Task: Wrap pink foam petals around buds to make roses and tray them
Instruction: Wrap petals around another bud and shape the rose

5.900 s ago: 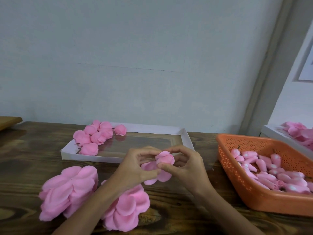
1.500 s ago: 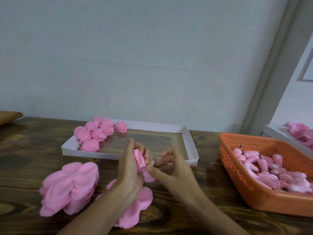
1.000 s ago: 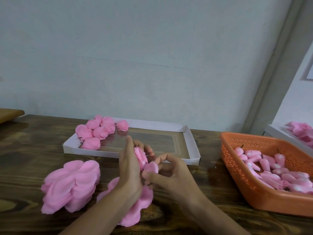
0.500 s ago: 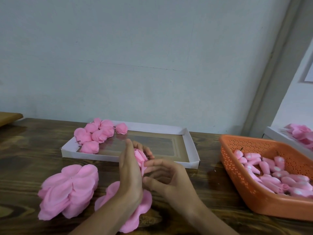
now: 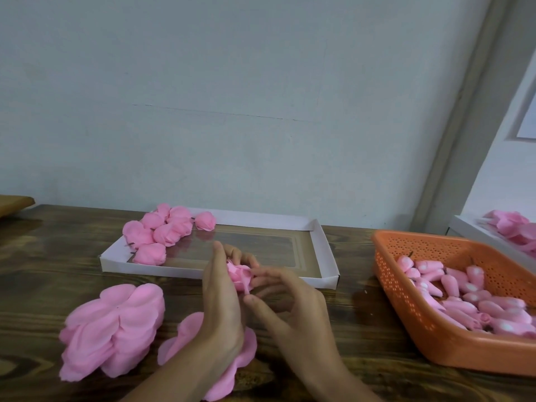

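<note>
1. Task item: one rose (image 5: 239, 275) is held clear of the table (image 5: 43, 271), in front of the near wall of the white tray (image 5: 220, 272).
2. Left hand (image 5: 222, 297): it stands on edge with the fingers curled round the far side of the rose, grasping it. The palm hides most of the bloom.
3. Right hand (image 5: 293, 309): the fingertips (image 5: 255, 281) touch the rose's right side and the thumb sits just under its lower point. It appears to pinch the petal edge there, and the contact is partly hidden.
4. Axis: the rose's long axis runs roughly upright, with the narrow end pointing down towards the table.
5. Governing relation: the tray lies directly beyond both hands. Its bare floor is straight ahead and to the right. The finished roses (image 5: 162, 230) cluster in its far-left corner, on the left hand's side.
6. Judgement: wrapping looks nearly complete. Traying would then call for a short forward reach over the near wall, and the left hand is better placed for it.
7. Supplies:
   - Buds (image 5: 464, 288) lie in the orange basket (image 5: 420, 323), well to the right.
   - A petal stack (image 5: 116, 326) lies near left.
   - A flat petal layer (image 5: 243, 352) lies under the left wrist.
8. Markings: no brand, label or legible writing is found.
</note>
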A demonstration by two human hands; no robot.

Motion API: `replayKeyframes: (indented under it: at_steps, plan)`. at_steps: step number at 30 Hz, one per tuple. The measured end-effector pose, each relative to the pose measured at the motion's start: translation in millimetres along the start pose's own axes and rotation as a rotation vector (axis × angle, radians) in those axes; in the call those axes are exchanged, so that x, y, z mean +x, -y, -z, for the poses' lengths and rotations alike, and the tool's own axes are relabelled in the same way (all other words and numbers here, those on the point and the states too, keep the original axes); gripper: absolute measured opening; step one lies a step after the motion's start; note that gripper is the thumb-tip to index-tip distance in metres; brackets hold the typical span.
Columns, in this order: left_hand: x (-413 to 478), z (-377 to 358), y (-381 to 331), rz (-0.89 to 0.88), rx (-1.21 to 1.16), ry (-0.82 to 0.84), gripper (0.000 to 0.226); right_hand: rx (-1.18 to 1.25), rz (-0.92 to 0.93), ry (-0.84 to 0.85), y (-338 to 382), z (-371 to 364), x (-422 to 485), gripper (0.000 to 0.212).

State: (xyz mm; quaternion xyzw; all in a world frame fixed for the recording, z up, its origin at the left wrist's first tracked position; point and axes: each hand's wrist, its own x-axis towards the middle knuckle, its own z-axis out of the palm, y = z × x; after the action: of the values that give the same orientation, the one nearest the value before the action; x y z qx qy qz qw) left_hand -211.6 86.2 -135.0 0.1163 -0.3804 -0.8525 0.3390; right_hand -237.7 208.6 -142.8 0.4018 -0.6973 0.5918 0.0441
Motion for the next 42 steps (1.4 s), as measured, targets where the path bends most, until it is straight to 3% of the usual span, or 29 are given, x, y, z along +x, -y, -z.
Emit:
replayKeyframes:
  at_steps: [5,13,17,19,22,28,34,42]
  plan:
    - [0,-3,1,-0.043,0.003,0.037,0.052,-0.191,0.145,-0.045,-2,1,-2,0.011]
    - [-7,1,2,-0.046,0.220,0.188,0.058,-0.412,0.192,-0.148,-6,-1,-4,0.015]
    - [-8,2,3,-0.149,0.312,0.309,0.041,-0.479,0.211,-0.190,-4,9,3,0.012]
    - [-6,2,0,-0.130,0.341,0.395,0.030,-0.485,0.216,-0.210,-4,14,7,0.007]
    - [-2,4,-5,-0.075,0.368,0.552,0.026,-0.340,0.164,-0.222,-8,22,14,0.014]
    - [3,13,-14,-0.024,0.576,0.705,0.032,-0.162,0.164,0.008,-12,44,31,0.045]
    - [-1,12,-7,-0.145,0.824,0.663,0.051,-0.243,0.270,0.133,-21,54,35,0.039]
    - [-2,11,-3,-0.037,0.832,0.670,0.055,-0.294,0.335,0.190,-23,63,40,0.027]
